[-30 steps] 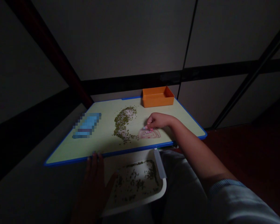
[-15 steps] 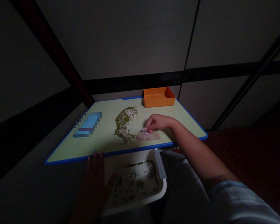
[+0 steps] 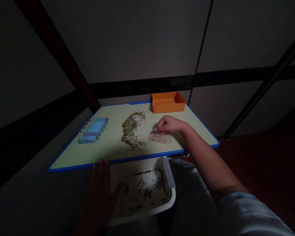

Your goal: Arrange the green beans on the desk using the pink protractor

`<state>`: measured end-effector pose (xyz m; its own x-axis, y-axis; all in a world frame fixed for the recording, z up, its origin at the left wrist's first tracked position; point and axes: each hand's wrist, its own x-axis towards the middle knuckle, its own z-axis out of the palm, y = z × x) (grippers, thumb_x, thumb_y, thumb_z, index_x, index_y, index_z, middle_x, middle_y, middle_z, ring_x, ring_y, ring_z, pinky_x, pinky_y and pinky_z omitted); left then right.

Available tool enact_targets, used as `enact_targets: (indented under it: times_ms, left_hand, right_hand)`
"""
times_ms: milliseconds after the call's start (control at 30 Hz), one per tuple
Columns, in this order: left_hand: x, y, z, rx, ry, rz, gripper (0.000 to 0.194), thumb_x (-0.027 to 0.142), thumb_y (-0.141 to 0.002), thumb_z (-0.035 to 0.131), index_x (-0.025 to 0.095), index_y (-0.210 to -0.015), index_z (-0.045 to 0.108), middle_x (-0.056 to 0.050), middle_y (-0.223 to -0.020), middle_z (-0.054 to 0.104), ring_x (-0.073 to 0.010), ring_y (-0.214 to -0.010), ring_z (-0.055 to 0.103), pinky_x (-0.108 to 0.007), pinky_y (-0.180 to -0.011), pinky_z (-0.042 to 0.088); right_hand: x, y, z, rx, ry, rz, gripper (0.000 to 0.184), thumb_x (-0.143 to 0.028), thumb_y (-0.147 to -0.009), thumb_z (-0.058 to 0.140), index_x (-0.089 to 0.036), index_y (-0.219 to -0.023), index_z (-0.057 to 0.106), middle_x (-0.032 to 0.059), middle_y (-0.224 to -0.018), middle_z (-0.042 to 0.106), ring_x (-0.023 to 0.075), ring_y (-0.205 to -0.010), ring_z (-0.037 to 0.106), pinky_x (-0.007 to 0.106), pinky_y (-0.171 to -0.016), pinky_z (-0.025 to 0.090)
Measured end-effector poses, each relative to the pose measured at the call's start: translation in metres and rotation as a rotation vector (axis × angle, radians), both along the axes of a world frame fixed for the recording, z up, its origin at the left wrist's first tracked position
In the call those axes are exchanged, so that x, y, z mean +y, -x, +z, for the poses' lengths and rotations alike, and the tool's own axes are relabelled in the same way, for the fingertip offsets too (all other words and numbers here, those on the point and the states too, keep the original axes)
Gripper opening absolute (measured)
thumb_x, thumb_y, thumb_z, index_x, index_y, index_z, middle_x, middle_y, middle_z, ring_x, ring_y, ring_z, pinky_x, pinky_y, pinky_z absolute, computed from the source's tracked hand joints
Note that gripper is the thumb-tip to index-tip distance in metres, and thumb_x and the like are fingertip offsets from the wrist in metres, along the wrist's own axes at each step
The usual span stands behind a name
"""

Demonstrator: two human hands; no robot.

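Observation:
My right hand [image 3: 168, 124] is closed in a pinch at the upper edge of a clear pink protractor [image 3: 159, 137]. Small pink and white bits show on the protractor under the fingers. Left of it, a curved pile of small green beans [image 3: 129, 127], mixed with pale pinkish grains, lies on the tabletop [image 3: 103, 149]. In deep shadow, my left hand [image 3: 98, 190] has its fingers stretched to the blue front edge. Its thumb reaches over a white tub [image 3: 162, 208], where green beans lie scattered.
An orange box [image 3: 168, 106] stands at the back right of the table. A blue, pixelated object [image 3: 93, 130] lies on the left side. Behind the table rises a panelled wall [image 3: 142, 39]. The tub sits below the front edge, with a grey handle [image 3: 169, 173] on its right.
My right hand and the protractor have shifted a little away from me and to the right, off the pile's near end. My left hand has stayed put.

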<state>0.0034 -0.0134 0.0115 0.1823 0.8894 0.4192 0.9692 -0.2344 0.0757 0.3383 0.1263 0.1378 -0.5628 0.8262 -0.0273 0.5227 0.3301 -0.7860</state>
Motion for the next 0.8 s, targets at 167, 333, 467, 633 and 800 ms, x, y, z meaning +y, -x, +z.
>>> enact_targets:
  times_ms: [167,333,467,633,800]
  left_hand:
    - [-0.0002,0.0006,-0.0011,-0.006,0.023,0.012,0.083,0.057,-0.084,0.034,0.015,-0.149,0.004,-0.015,-0.16,0.014,-0.0335,-0.148,0.009,-0.054,-0.114,0.028]
    - [0.0002,0.0011,-0.0021,-0.014,0.029,0.005,0.083,0.057,-0.084,0.035,0.015,-0.149,0.005,-0.014,-0.161,0.012,-0.0329,-0.148,0.006,-0.054,-0.115,0.027]
    - [0.0003,0.0004,-0.0017,-0.014,0.027,0.011,0.083,0.058,-0.084,0.034,0.014,-0.149,0.006,-0.016,-0.16,0.014,-0.0335,-0.148,0.008,-0.054,-0.114,0.028]
    - [-0.0002,-0.0004,0.0002,-0.016,0.023,0.003,0.083,0.057,-0.084,0.034,0.013,-0.149,0.006,-0.017,-0.159,0.016,-0.0335,-0.148,0.008,-0.054,-0.115,0.026]
    - [-0.0001,0.0,-0.0002,-0.002,0.023,0.011,0.082,0.057,-0.084,0.034,0.013,-0.149,0.007,-0.016,-0.159,0.017,-0.0329,-0.148,0.01,-0.053,-0.114,0.027]
  right_hand:
    - [0.0002,0.0022,-0.0031,-0.016,-0.003,-0.001,0.027,-0.028,-0.075,0.055,-0.014,-0.052,0.056,-0.0042,-0.044,0.045,0.0071,-0.045,0.038,0.024,-0.051,0.028]
    - [-0.0005,0.0036,-0.0047,-0.001,0.022,0.098,0.027,-0.028,-0.076,0.055,-0.013,-0.052,0.055,-0.006,-0.044,0.042,0.0058,-0.046,0.034,0.024,-0.051,0.025]
    - [-0.0005,0.0008,-0.0023,0.01,0.016,0.065,0.028,-0.029,-0.077,0.055,-0.013,-0.054,0.056,-0.0063,-0.044,0.041,0.0058,-0.045,0.033,0.024,-0.049,0.024]
    - [0.0015,0.0009,-0.0047,0.008,0.031,0.107,0.029,-0.03,-0.075,0.056,-0.014,-0.051,0.054,-0.0058,-0.044,0.042,0.0061,-0.046,0.033,0.024,-0.051,0.026]
    - [0.0037,0.0034,-0.0094,0.02,0.065,0.188,0.03,-0.033,-0.076,0.057,-0.013,-0.054,0.056,-0.0045,-0.047,0.047,0.0064,-0.048,0.037,0.023,-0.053,0.027]
